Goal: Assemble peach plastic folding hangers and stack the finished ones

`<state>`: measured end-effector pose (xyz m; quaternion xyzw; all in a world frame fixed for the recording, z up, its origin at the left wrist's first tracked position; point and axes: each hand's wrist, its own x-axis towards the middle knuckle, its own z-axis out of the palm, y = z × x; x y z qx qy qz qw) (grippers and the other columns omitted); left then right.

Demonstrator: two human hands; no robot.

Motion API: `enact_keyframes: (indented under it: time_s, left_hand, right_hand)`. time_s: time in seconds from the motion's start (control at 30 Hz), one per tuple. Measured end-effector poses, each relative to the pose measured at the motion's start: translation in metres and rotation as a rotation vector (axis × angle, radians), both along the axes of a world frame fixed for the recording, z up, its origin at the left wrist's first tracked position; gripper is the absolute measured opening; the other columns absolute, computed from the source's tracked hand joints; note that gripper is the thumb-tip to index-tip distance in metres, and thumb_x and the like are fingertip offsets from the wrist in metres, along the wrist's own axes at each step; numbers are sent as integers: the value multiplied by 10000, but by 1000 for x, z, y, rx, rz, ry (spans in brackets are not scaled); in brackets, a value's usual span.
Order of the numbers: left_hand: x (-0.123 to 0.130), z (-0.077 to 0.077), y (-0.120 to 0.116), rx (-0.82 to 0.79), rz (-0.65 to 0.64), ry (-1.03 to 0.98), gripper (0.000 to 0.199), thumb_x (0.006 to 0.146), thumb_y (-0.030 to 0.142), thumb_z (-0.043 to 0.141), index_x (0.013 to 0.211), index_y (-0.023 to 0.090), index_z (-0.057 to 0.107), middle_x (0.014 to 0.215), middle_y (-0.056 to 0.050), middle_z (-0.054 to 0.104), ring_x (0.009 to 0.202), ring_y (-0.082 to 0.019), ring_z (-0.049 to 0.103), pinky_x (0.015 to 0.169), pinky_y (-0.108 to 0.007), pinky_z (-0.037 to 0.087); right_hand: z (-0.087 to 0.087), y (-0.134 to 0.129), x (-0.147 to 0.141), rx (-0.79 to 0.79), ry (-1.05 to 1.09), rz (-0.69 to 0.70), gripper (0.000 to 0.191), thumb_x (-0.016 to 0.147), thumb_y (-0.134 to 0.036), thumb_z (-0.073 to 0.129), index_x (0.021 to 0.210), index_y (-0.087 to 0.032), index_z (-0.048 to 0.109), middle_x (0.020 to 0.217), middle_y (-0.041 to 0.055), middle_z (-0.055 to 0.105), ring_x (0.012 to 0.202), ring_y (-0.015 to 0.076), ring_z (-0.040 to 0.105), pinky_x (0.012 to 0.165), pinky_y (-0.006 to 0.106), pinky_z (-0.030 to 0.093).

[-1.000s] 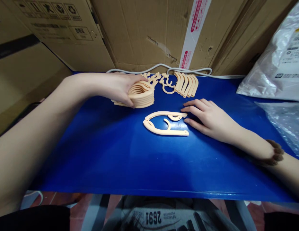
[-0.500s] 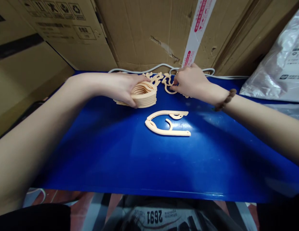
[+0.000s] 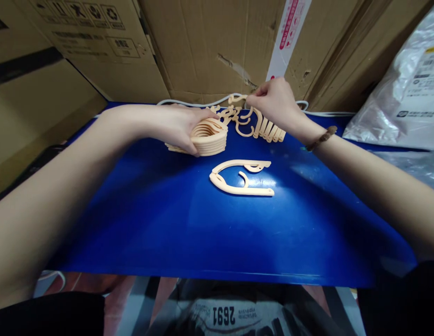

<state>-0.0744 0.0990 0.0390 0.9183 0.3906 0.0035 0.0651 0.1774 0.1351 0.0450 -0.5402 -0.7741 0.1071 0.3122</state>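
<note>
My left hand (image 3: 178,126) is wrapped round the left side of a stack of curved cream plastic pieces (image 3: 211,145) on the blue table. At the back right, my right hand (image 3: 271,100) pinches a small cream hook piece (image 3: 237,99), raised above a pile of similar hooks (image 3: 244,129). Several short cream bars (image 3: 271,130) lie side by side below that hand. Nearer me lies a folded cream hanger frame (image 3: 234,190), its two arms pointing right, with a loose curved hook (image 3: 244,179) between them.
Cardboard boxes (image 3: 210,46) stand behind the blue table (image 3: 203,238). A white cable (image 3: 182,101) runs along their base. A clear plastic-wrapped package (image 3: 395,102) sits at the back right.
My right hand has risen from the pile with a hook piece in its fingers, uncovering the row of short bars. My left hand has stayed on the stack.
</note>
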Motion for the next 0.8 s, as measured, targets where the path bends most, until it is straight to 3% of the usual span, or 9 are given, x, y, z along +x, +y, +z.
enact_keyframes:
  time_s: [0.07,0.17,0.27,0.3,0.37,0.43,0.53,0.67,0.8]
  left_hand:
    - [-1,1,-2,55,-3,-19,833,743,489,746,1381,69,412,1281,-75,595,1096,-187,602,1009,-486,464]
    - [6,12,-16,122,19,-150,965,721,598,740,1416,48,360,1413,-130,479,1327,-275,441,1100,-546,344]
    - [26,25,-42,137,71,-407,920,783,594,708,1463,120,308,1470,-110,420,1375,-252,377,1151,-480,306]
    - [34,27,-52,176,72,-531,813,839,575,662,1447,139,343,1440,-102,457,1329,-221,430,1127,-424,354]
    - [49,26,-74,261,69,-721,564,930,482,587,1352,128,465,1227,-78,605,1011,-138,607,908,-284,495]
    - [61,19,-93,206,30,-695,407,966,423,544,1271,154,544,1005,-23,661,800,-109,604,732,-235,480]
    - [70,0,-113,139,-78,-570,241,1010,326,455,1021,183,649,905,-4,671,828,-130,609,752,-251,444]
    - [72,-27,-121,139,-73,-529,281,1024,273,375,967,173,631,881,-17,677,779,-128,627,704,-236,434]
    - [74,-41,-120,233,-98,-417,291,1021,331,357,945,165,583,809,-14,677,680,-134,638,557,-225,387]
  right_hand:
    - [3,-4,2,-12,115,-41,311,786,-264,616,520,-181,479,499,-55,311,553,81,335,519,280,231]
    - [9,-22,7,-39,272,-16,367,859,-272,535,534,-207,377,511,-65,287,500,58,280,467,259,206]
    - [15,-60,14,-70,402,89,299,850,-176,506,566,-203,415,514,-61,338,468,54,299,443,247,224]
    - [16,-76,17,-72,405,126,201,812,-135,540,626,-189,486,528,-60,405,469,56,342,443,239,254]
    - [15,-108,25,44,281,254,94,744,-113,609,723,-183,550,579,-53,516,502,63,431,463,221,316]
    - [9,-133,32,234,52,315,108,717,-118,613,777,-189,557,562,-62,549,485,66,469,497,221,375]
    - [-7,-151,42,480,-154,302,107,733,-134,599,796,-197,539,512,-81,519,427,64,473,456,219,362]
    - [-28,-142,47,665,-350,437,82,801,-145,576,812,-208,526,542,-51,574,424,91,493,446,243,374]
    - [-38,-135,49,677,-313,357,112,841,-105,540,878,-208,517,604,-38,626,457,100,503,491,249,400]
